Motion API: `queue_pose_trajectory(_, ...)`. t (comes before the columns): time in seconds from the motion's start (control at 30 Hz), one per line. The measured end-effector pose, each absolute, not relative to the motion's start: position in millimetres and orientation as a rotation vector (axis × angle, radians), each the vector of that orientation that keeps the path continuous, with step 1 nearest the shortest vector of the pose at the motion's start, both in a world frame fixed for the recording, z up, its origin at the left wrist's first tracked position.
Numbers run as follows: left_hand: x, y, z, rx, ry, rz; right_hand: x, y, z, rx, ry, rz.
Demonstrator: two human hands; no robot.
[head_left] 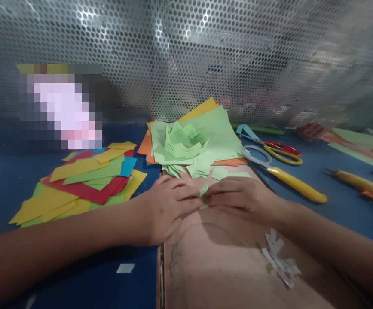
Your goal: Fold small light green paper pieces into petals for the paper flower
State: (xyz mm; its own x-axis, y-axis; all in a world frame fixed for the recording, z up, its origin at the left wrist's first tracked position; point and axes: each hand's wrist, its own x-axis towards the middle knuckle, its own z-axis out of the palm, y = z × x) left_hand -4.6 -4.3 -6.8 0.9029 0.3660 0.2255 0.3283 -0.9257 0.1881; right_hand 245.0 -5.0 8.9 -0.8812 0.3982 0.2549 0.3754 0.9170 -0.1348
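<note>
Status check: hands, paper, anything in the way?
Left hand, right hand at small green paper, grip partly hidden. Loose green pieces close beyond. White scraps nearer, right side, untouched.

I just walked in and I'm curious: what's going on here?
A person is working with paper: the left hand and right hand meet at a small green piece over a board; the fingers partly hide it, so its exact shape is unclear. Just beyond, a pointed green paper ring sits on stacked sheets. Coloured paper pieces lie to the left, scissors to the right.
</note>
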Motion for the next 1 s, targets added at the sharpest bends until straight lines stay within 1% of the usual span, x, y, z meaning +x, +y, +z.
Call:
queue_pose_trajectory(0.17,-4.3,-5.1,-4.7,2.918,0.553,0.373,243.6,-7.4,5.5,-0.520,-2.831,-0.087)
queue_pose_trajectory(0.27,-3.9,-5.8,-3.1,2.911,0.568,0.362,240.1,-8.2,4.7,-0.567,-2.807,-0.115)
queue_pose_trajectory(0.33,-3.8,-5.9,-2.5,2.902,0.567,0.381,236.1,-8.3,3.9,-0.664,-2.784,-0.054)
queue_pose_trajectory(0.47,-4.0,-6.0,-1.8,2.875,0.542,0.419,226.7,-8.3,-1.9,-0.853,-2.654,0.176)
queue_pose_trajectory(0.6,-4.1,-5.8,-1.3,2.850,0.539,0.431,222.0,-9.9,-7.5,-0.940,-2.544,0.353)
queue_pose_trajectory(0.73,-4.5,-5.3,-1.7,2.804,0.536,0.475,221.4,-11.3,-6.2,-0.963,-2.499,0.426)
queue_pose_trajectory(1.0,-5.8,-4.6,-1.8,2.789,0.504,0.465,219.6,-11.0,-3.3,-1.044,-2.452,0.463)
